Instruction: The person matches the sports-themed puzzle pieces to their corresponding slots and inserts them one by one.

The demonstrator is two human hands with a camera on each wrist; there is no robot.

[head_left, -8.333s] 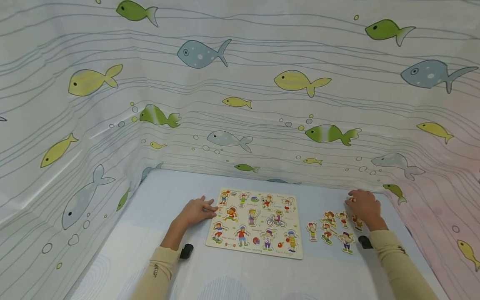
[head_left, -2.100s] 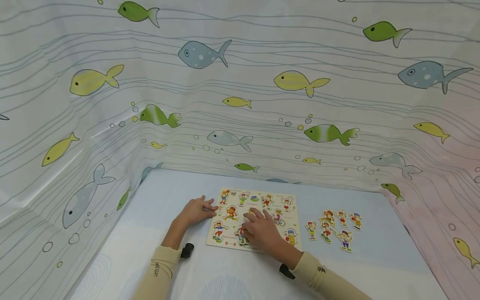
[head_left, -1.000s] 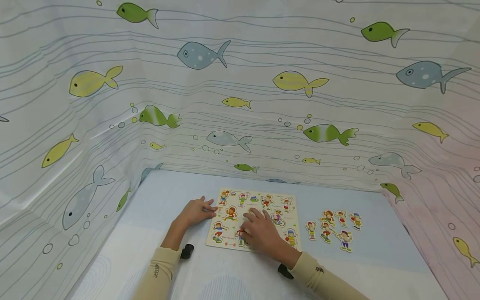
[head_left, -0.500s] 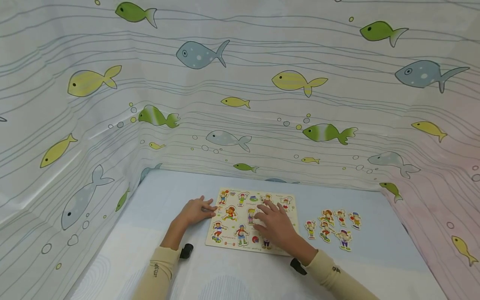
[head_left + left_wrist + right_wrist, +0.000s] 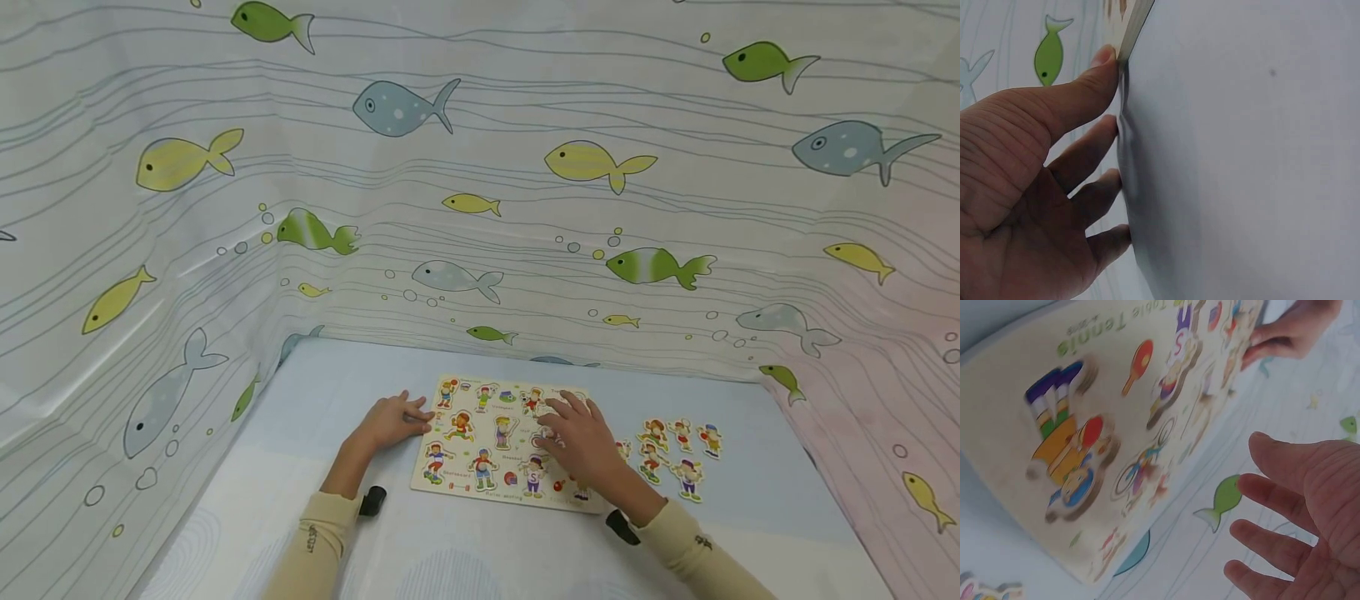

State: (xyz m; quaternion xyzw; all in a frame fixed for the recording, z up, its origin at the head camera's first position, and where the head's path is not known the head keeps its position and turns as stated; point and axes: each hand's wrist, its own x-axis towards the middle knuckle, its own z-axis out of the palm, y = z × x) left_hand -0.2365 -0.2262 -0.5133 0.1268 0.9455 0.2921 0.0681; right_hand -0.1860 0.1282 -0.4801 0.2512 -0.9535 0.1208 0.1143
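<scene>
A wooden puzzle board (image 5: 468, 493) printed with children playing sports lies on the table. My left hand (image 5: 392, 423) is at its left edge; in the left wrist view the thumb (image 5: 1088, 90) touches the board's edge and the other fingertips rest on the table. My right hand (image 5: 587, 442) is over the board's right part, hiding some figures. The right wrist view shows its fingers (image 5: 1272, 494) spread and holding nothing, apart from the board. A roller-skating figure piece (image 5: 483, 469) sits at the board's front.
Several loose figure pieces, among them a purple-capped one (image 5: 688, 479) and a blue-capped one (image 5: 710, 440), lie right of the board on the pale tablecloth (image 5: 420, 550). A fish-patterned curtain (image 5: 510, 250) stands behind and along both sides.
Earlier my right hand was among the loose pieces, then over the board's front middle, where the roller-skating piece now shows. It has since moved right across the board. My left hand stays put.
</scene>
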